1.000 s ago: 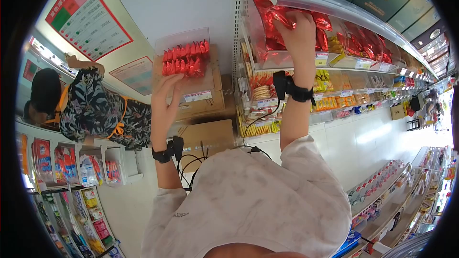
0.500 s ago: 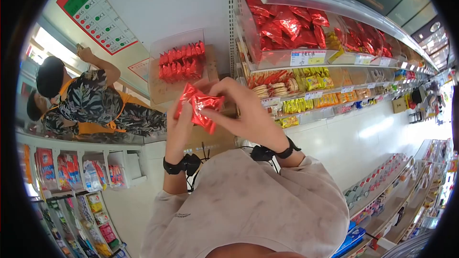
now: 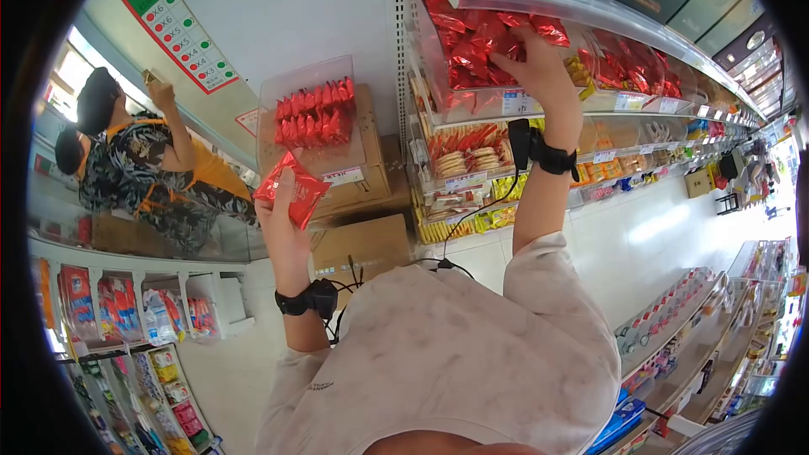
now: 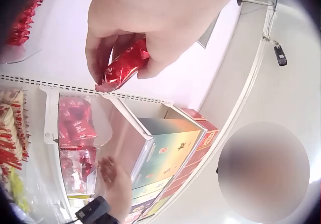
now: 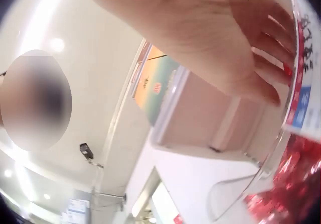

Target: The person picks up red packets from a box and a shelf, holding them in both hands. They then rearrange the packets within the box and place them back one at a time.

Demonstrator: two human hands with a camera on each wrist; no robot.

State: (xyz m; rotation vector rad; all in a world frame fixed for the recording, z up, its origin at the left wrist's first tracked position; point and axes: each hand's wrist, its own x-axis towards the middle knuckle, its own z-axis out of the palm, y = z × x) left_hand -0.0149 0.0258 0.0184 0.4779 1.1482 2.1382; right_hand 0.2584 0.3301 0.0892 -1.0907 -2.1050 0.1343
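My left hand (image 3: 283, 232) pinches a red foil packet (image 3: 297, 194) between thumb and fingers, in front of a clear box. The left wrist view shows the same packet (image 4: 125, 67) under the curved fingers. Over at the shelf, my right hand (image 3: 548, 76) reaches into a clear bin of loose red foil packets (image 3: 472, 46), thumb spread from the fingers. Its fingertips are partly hidden among the packets in the head view. Seen from the right wrist, the fingers (image 5: 271, 53) extend behind the bin's front wall, with a bit of red at one fingertip.
A clear box (image 3: 271, 170) with upright rows of small red packets (image 3: 312, 114) stands on a cardboard carton (image 3: 371, 135). Below the bin are shelves of yellow packets (image 3: 497, 217) and other snacks. A person (image 3: 139, 152) in a patterned top stands at left.
Half a second ago both hands were together on the red packet in front of me. Since then my right hand has gone back to the bin, while the left keeps the packet.
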